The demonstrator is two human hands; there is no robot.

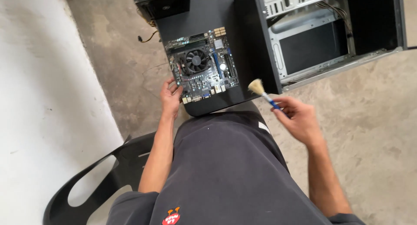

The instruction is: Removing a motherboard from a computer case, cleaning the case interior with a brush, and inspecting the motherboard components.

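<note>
A green-black motherboard (203,65) with a round black cooler fan lies on a flat black panel (217,14) that rests across my knees. My left hand (170,96) grips the board's near left corner. My right hand (295,116) is off to the right of the panel and holds a small brush (262,91) by its blue handle. The pale bristles point up and left, just off the panel's right edge and apart from the board.
An open computer case (330,34) lies on the concrete floor at the upper right, its metal tray bare. A black box with loose wires (161,2) sits at the top. I sit on a black plastic chair (108,173) beside a white wall (39,99).
</note>
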